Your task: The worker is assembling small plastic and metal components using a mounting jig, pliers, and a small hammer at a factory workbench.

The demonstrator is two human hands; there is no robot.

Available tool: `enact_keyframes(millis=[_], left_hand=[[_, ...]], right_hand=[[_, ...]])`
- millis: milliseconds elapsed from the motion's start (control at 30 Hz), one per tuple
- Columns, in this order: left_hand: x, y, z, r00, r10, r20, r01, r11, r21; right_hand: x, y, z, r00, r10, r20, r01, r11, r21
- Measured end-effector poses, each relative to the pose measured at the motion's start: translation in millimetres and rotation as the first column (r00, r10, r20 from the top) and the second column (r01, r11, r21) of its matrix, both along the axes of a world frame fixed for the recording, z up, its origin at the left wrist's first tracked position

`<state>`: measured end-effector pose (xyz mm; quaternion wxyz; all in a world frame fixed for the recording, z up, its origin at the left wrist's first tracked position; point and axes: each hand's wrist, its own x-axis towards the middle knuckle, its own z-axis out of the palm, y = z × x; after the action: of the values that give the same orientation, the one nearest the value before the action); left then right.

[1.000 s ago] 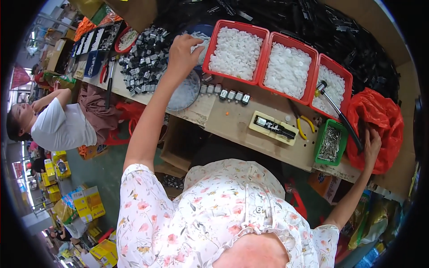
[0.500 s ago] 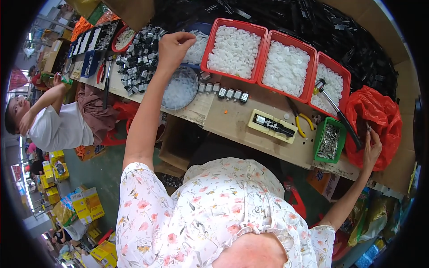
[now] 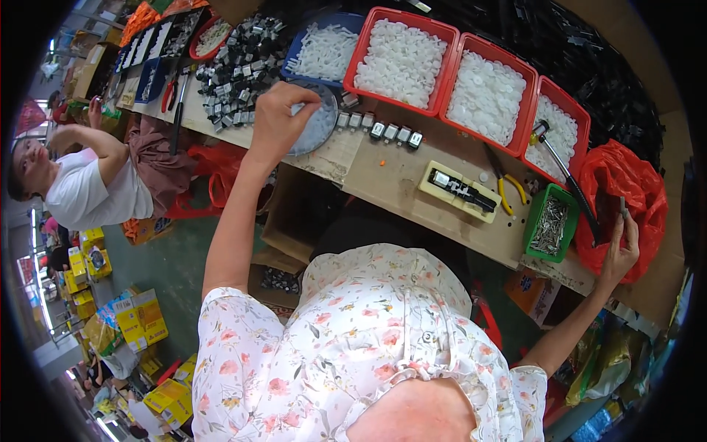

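My left hand [image 3: 280, 121] is over the near-left part of a round tub [image 3: 322, 136] of translucent white parts, fingers in a pinch; whatever they hold is too small to make out. Beyond it lies a blue tray [image 3: 322, 51] of white plastic pieces. At the far right, my right hand [image 3: 621, 249] pinches a small grey strip-like piece [image 3: 622, 205] in front of a red plastic bag [image 3: 635, 188]. Between the hands, a cream block [image 3: 434, 189] cradles a black and silver assembly [image 3: 464, 191]. Several small silver-and-black units [image 3: 396, 135] stand in a row behind it.
Red trays [image 3: 444, 110] of white parts line the back. A hammer [image 3: 567, 173], yellow-handled pliers [image 3: 506, 195] and a green bin [image 3: 532, 247] of metal pins lie to the right. Black-and-silver units [image 3: 236, 74] are heaped at left. Another person [image 3: 96, 177] sits further left.
My left hand has drawn back from the blue tray toward me, over the round tub. In my right hand the grey piece now shows clearly, upright before the red bag. The whole view has shifted slightly.
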<state>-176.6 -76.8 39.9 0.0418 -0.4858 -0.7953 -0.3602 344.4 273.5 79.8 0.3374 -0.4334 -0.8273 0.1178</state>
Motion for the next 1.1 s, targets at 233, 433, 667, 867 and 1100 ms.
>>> enact_keyframes(millis=[233,433,667,867,1100], left_hand=[[10,-4,-10,0.991,-0.057,0.121,0.059,0.998,-0.016],[18,-9,5,0.946,0.018,0.325,-0.042,0.997,0.066],[74,21,17,0.569,-0.167,0.805,-0.163,0.937,0.309],[125,51,5,0.325,-0.403,0.856,-0.089,0.888,0.452],[149,69,-1,0.25,-0.468,0.848,-0.021,0.873,0.488]], right_hand=[[-20,-15,11,0.998,0.057,0.011,-0.057,0.998,0.022],[-37,-37,22,0.993,0.115,-0.019,-0.113,0.99,0.08],[-135,-124,14,0.897,0.43,-0.106,-0.442,0.886,-0.143],[-179,-151,-10,0.8,0.549,-0.244,-0.595,0.777,-0.203],[-175,-150,-16,0.787,0.571,-0.231,-0.613,0.766,-0.196]])
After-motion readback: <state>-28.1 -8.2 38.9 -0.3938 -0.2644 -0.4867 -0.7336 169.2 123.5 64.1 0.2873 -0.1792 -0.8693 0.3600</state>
